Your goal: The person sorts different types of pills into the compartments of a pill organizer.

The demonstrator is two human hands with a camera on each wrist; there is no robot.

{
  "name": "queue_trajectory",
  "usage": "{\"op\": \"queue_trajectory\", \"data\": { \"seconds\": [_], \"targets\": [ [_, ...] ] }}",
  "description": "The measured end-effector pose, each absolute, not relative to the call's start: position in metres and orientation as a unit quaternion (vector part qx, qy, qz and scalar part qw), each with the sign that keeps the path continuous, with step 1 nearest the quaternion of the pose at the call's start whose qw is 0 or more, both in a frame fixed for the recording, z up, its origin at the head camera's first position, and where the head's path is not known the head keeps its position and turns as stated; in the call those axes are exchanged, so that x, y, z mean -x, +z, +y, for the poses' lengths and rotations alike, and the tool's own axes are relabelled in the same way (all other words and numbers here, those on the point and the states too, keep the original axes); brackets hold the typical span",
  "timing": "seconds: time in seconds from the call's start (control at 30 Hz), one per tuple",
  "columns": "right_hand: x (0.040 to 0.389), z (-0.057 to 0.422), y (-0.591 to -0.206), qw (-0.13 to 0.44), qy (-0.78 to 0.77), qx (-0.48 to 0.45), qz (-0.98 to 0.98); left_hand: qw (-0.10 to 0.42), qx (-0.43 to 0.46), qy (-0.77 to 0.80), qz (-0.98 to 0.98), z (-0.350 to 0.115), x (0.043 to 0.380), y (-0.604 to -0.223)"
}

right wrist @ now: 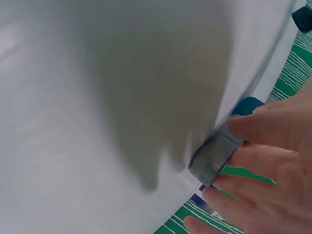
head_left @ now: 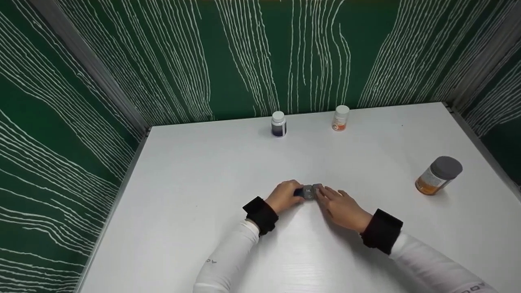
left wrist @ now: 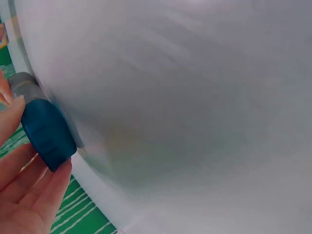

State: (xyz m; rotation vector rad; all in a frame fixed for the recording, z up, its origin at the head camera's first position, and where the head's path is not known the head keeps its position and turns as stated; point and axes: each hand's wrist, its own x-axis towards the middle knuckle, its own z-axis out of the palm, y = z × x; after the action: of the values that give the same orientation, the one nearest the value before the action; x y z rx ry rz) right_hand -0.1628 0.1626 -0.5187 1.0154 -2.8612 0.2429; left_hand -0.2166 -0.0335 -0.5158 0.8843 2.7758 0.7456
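Apparently adjusting small rounded blue-and-grey plastic case (head_left: 308, 192) near middle of white table (head_left: 183, 171), pinched at blue end (left wrist: 46, 131) by left hand (head_left: 283, 197), at grey end (right wrist: 213, 158) by right hand (head_left: 344, 210), probably calling for steady 2-handed hold next.

in the head view, the left hand (head_left: 284, 197) hides one end of the blue-and-grey block (head_left: 308, 192), and the right hand's (head_left: 341, 208) fingers cover part of the other; the pale marks on its grey face are too small to read. so is the print on the dark-labelled bottle (head_left: 279, 126), the orange-labelled bottle (head_left: 340, 121) and the grey-lidded jar (head_left: 437, 177). both white sleeves (head_left: 226, 260) run off the bottom edge. each wrist view cuts off its own hand; in the right one, a dark thing (right wrist: 303, 19) is cropped by the edge.
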Motion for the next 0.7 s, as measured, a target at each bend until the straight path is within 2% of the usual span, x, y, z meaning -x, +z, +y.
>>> {"op": "queue_trajectory", "data": {
  "seconds": [0.13, 0.37, 0.57, 0.7],
  "targets": [
    [0.166, 0.160, -0.515, 0.057, 0.073, -0.338, -0.937, 0.080, -0.293, 0.259, 0.917, -0.035, 0.220, -0.515],
    [0.188, 0.152, -0.510, 0.107, 0.115, -0.345, -0.926, 0.075, -0.290, 0.273, 0.914, -0.037, 0.222, -0.518],
    [0.204, 0.141, -0.512, 0.067, 0.165, -0.366, -0.914, 0.065, -0.295, 0.281, 0.911, -0.037, 0.223, -0.516],
    [0.208, 0.138, -0.516, 0.063, 0.191, -0.382, -0.902, 0.071, -0.290, 0.291, 0.909, -0.037, 0.222, -0.514]
  ]
}}
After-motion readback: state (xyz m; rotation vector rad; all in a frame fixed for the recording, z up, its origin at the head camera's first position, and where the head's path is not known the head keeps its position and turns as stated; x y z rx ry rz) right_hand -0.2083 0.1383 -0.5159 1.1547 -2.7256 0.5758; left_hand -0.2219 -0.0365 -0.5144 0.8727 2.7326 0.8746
